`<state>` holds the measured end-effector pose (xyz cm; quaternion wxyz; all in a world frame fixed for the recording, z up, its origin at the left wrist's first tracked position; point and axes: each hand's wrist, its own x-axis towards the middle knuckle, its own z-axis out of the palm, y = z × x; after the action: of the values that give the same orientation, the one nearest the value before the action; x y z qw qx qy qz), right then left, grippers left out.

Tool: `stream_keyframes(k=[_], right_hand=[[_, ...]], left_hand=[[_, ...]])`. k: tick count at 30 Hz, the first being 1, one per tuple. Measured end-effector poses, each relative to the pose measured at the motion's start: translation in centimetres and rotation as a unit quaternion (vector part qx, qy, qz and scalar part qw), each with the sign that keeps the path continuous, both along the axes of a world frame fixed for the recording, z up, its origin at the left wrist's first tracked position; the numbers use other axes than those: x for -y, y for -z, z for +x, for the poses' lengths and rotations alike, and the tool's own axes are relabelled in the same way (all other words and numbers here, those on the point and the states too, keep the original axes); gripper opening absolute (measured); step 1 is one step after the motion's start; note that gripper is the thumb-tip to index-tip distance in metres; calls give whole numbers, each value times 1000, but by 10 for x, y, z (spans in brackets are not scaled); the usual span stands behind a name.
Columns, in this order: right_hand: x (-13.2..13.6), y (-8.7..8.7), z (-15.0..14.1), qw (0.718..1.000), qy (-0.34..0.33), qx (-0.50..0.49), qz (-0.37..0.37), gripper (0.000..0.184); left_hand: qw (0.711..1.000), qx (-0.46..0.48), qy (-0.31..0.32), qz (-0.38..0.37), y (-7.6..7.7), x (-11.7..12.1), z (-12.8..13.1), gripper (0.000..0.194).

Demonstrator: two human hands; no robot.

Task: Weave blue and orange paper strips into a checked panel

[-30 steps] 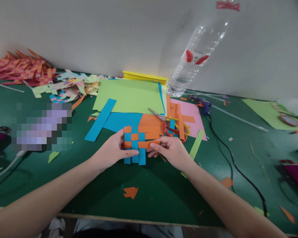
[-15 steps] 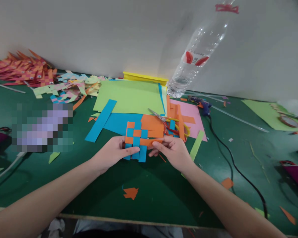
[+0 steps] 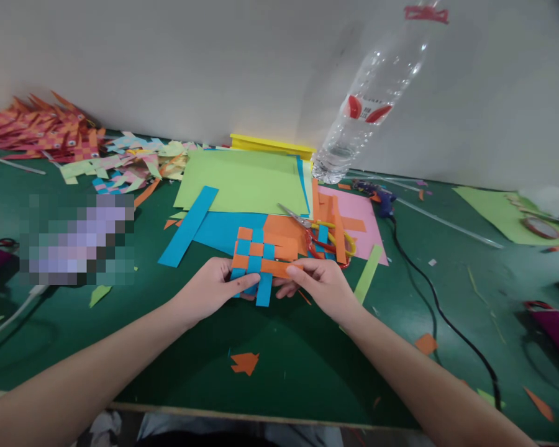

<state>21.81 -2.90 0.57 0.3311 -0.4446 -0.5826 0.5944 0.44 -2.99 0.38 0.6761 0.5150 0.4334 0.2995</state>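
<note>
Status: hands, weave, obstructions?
Left hand and right hand both pinch the weave. Weave held above the table. Scissors just behind.

Bare green table near the edge (one orange scrap); scissors crowd beyond.

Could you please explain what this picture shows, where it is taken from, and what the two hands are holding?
The picture comes from a camera worn on a person's head, looking down at their own bare hands. The left hand and right hand together pinch a woven patch of orange and blue paper strips above a green table. Behind it lie coloured paper sheets, scissors, a loose blue strip and a clear plastic bottle. Finished woven pieces are piled at far left.
</note>
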Motion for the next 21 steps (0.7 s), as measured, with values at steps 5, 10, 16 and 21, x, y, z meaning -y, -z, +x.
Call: stream_keyframes(k=[5,10,16,21], right_hand=[[0,0,-1,1000,-18,14,1,25],[0,0,0,999,-13,43,17,22],[2,-1,-1,998,2,56,29,21],[2,-1,-1,998,11,50,33,21]], left_hand=[[999,-5,9,31,1,1,1,20],[998,-24,16,51,1,1,1,22],[996,-45,10,73,-1,2,0,20],[994,-68,3,90,0,2,0,22]])
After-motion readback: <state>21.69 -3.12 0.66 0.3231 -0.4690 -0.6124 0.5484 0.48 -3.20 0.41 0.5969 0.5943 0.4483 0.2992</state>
